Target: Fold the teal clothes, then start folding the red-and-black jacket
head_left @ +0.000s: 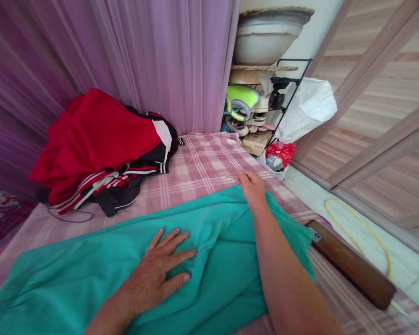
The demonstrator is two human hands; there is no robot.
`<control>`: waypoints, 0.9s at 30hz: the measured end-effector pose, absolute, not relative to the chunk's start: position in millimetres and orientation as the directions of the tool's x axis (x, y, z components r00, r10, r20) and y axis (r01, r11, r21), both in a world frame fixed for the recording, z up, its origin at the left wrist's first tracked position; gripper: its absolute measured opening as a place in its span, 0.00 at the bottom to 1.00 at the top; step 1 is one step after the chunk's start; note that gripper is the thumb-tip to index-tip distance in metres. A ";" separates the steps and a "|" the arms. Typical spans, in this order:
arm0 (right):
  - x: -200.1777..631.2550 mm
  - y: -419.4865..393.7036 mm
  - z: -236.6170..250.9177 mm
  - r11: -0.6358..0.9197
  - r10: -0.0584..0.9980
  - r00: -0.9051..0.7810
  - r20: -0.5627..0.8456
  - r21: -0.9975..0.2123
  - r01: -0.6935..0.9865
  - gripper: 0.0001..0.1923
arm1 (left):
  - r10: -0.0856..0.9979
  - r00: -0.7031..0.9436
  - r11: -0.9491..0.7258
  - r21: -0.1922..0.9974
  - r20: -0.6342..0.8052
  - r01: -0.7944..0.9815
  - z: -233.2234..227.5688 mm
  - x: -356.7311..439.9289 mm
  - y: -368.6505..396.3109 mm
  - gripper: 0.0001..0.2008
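Note:
A teal garment point(226, 265) lies spread lengthwise across the bed, with soft wrinkles through its middle and gathered fabric at its left end. My left hand point(162, 270) rests flat on the cloth, fingers spread apart, gripping nothing. At the far edge of the garment, towards the right, my right hand point(253, 188) is closed, its thumb and fingers pinching the hem. My right forearm crosses over the garment and hides part of it. Which kind of garment it is, I cannot tell.
A heap of red and black clothes point(101, 135) sits at the back left beside a purple curtain point(174, 60). On the right edge of the plaid bedsheet point(199, 163) lies a brown-cased phone point(352, 267) with a cable. Beyond stands a shoe rack point(286, 109) near wooden sliding doors point(373, 83).

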State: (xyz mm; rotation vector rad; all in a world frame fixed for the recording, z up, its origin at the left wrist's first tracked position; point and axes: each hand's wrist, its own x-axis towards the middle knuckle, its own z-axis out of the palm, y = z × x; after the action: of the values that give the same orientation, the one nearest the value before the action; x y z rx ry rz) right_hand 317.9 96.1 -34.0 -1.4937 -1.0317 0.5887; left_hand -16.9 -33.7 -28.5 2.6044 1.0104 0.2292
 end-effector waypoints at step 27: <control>247.3 72.0 -44.0 -0.248 0.949 -0.251 -0.193 -0.946 -0.208 0.22 | 0.935 0.349 -0.318 0.276 -0.068 0.907 -21.0 -22.7 -34.2 0.30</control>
State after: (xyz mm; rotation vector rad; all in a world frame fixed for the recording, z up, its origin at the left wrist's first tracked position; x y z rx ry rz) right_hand 247.3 72.0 -44.0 -1.0677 -1.0728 1.6496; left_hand -22.7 -34.2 -21.0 2.3494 1.6477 0.1505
